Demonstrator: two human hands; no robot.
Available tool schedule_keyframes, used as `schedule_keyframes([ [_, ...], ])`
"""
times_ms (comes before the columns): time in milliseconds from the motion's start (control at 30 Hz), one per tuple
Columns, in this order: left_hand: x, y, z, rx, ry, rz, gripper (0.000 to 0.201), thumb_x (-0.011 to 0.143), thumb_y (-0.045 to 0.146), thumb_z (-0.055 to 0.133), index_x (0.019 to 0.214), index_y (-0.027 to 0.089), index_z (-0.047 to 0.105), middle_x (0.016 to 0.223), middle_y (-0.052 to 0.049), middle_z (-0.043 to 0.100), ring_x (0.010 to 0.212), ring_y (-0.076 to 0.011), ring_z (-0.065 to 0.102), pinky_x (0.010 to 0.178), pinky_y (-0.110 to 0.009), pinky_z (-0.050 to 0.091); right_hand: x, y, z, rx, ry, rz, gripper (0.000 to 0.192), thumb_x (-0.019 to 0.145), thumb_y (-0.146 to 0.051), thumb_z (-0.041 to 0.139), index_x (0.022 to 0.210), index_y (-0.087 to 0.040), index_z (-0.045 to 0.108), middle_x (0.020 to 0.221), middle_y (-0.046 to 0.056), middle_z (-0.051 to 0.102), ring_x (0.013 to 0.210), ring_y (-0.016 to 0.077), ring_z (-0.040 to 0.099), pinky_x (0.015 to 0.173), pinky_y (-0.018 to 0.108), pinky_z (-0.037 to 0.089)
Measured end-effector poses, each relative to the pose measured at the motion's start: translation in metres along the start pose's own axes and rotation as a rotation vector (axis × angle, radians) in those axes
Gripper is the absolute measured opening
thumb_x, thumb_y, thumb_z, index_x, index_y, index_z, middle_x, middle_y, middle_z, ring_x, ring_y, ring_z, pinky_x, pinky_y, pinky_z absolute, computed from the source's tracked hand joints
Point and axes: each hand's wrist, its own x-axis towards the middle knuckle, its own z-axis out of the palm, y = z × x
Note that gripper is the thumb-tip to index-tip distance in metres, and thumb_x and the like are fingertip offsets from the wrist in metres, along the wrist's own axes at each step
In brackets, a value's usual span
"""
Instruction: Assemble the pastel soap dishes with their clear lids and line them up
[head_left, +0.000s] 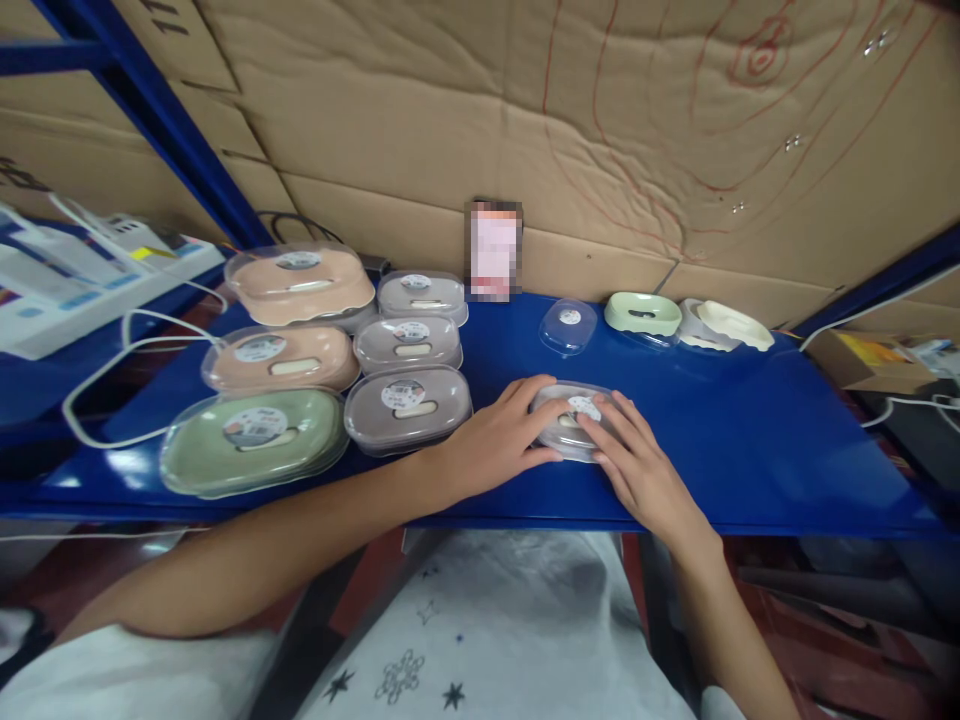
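A grey soap dish with a clear lid and a round label lies flat on the blue table in front of me. My left hand grips its left end, with the thumb at the near edge and fingers over the top. From the other side, my right hand holds the right end, its fingertips on the lid by the label. Part of the dish is hidden under my fingers. Just behind it rests a loose clear lid with a label.
On the left stand stacked lidded soap dishes: green, pinkish and grey. Uncovered green and cream dishes sit back right. A phone leans on the cardboard wall. White cables cross the left side.
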Motion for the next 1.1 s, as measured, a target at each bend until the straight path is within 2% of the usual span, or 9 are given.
schedule_keyframes([
  [100, 0.000, 0.003, 0.000, 0.026, -0.009, -0.002, 0.058, 0.096, 0.030, 0.080, 0.146, 0.026, 0.050, 0.156, -0.016, 0.048, 0.145, -0.0370, 0.054, 0.113, -0.056, 0.058, -0.003, 0.000, -0.003, -0.005, -0.011, -0.002, 0.069, 0.111, -0.027, 0.053, 0.172, -0.042, 0.024, 0.177, 0.003, 0.035, 0.167, 0.0323, 0.024, 0.130, 0.065, 0.038],
  [200, -0.001, 0.005, 0.001, 0.054, 0.000, -0.006, 0.058, 0.096, 0.031, 0.080, 0.146, 0.023, 0.051, 0.156, -0.018, 0.047, 0.146, -0.0379, 0.053, 0.109, -0.054, 0.061, 0.002, 0.006, -0.021, 0.001, -0.083, -0.028, 0.066, 0.112, -0.030, 0.053, 0.172, -0.040, 0.027, 0.175, 0.004, 0.039, 0.165, 0.0327, 0.030, 0.129, 0.065, 0.038],
  [267, -0.001, 0.006, 0.001, 0.080, 0.005, -0.001, 0.058, 0.096, 0.032, 0.079, 0.146, 0.021, 0.052, 0.156, -0.020, 0.047, 0.145, -0.0389, 0.054, 0.110, -0.055, 0.060, 0.021, 0.014, -0.039, 0.019, -0.105, -0.055, 0.059, 0.114, -0.031, 0.048, 0.170, -0.039, 0.032, 0.168, 0.004, 0.050, 0.158, 0.0299, 0.045, 0.127, 0.061, 0.041],
  [367, -0.002, 0.006, 0.002, 0.137, 0.014, 0.022, 0.054, 0.096, 0.033, 0.079, 0.142, 0.017, 0.056, 0.154, -0.022, 0.047, 0.141, -0.0394, 0.056, 0.111, -0.056, 0.059, 0.078, 0.031, -0.054, -0.016, -0.007, -0.080, 0.048, 0.115, -0.032, 0.041, 0.162, -0.033, 0.048, 0.155, 0.005, 0.065, 0.143, 0.0272, 0.061, 0.119, 0.053, 0.047],
  [433, -0.002, 0.006, 0.003, 0.165, 0.022, 0.033, 0.052, 0.095, 0.033, 0.079, 0.140, 0.016, 0.057, 0.153, -0.022, 0.048, 0.139, -0.0388, 0.057, 0.109, -0.054, 0.060, 0.129, 0.042, -0.049, -0.102, -0.025, -0.133, 0.045, 0.115, -0.036, 0.038, 0.155, -0.026, 0.057, 0.154, 0.008, 0.066, 0.139, 0.0296, 0.063, 0.115, 0.052, 0.048],
  [533, -0.002, 0.005, 0.003, 0.179, 0.026, 0.040, 0.052, 0.096, 0.035, 0.079, 0.139, 0.017, 0.058, 0.151, -0.020, 0.050, 0.136, -0.0371, 0.058, 0.107, -0.051, 0.061, 0.201, 0.052, -0.020, -0.250, -0.150, -0.224, 0.049, 0.115, -0.036, 0.033, 0.153, -0.019, 0.058, 0.165, 0.012, 0.053, 0.142, 0.0343, 0.057, 0.111, 0.054, 0.046],
  [667, -0.002, 0.006, 0.002, 0.201, 0.018, 0.048, 0.053, 0.098, 0.039, 0.076, 0.142, 0.016, 0.057, 0.152, -0.021, 0.051, 0.136, -0.0369, 0.059, 0.108, -0.051, 0.059, 0.258, 0.060, 0.017, -0.397, -0.171, -0.277, 0.052, 0.113, -0.032, 0.031, 0.159, -0.016, 0.052, 0.172, 0.017, 0.042, 0.139, 0.0383, 0.053, 0.106, 0.055, 0.043],
  [867, -0.002, 0.009, -0.001, 0.227, 0.002, 0.044, 0.056, 0.098, 0.038, 0.076, 0.145, 0.014, 0.057, 0.153, -0.023, 0.052, 0.136, -0.0380, 0.059, 0.107, -0.051, 0.060, 0.273, 0.075, 0.029, -0.428, -0.148, -0.240, 0.056, 0.113, -0.038, 0.033, 0.160, -0.013, 0.048, 0.173, 0.020, 0.040, 0.134, 0.0412, 0.052, 0.105, 0.057, 0.040],
  [1100, -0.003, 0.008, -0.001, 0.204, 0.010, 0.041, 0.055, 0.097, 0.038, 0.077, 0.143, 0.014, 0.058, 0.153, -0.023, 0.051, 0.136, -0.0394, 0.060, 0.107, -0.053, 0.060, 0.249, 0.070, 0.009, -0.300, -0.153, -0.192, 0.055, 0.113, -0.044, 0.034, 0.160, -0.020, 0.049, 0.173, 0.014, 0.043, 0.141, 0.0412, 0.051, 0.110, 0.062, 0.042],
])
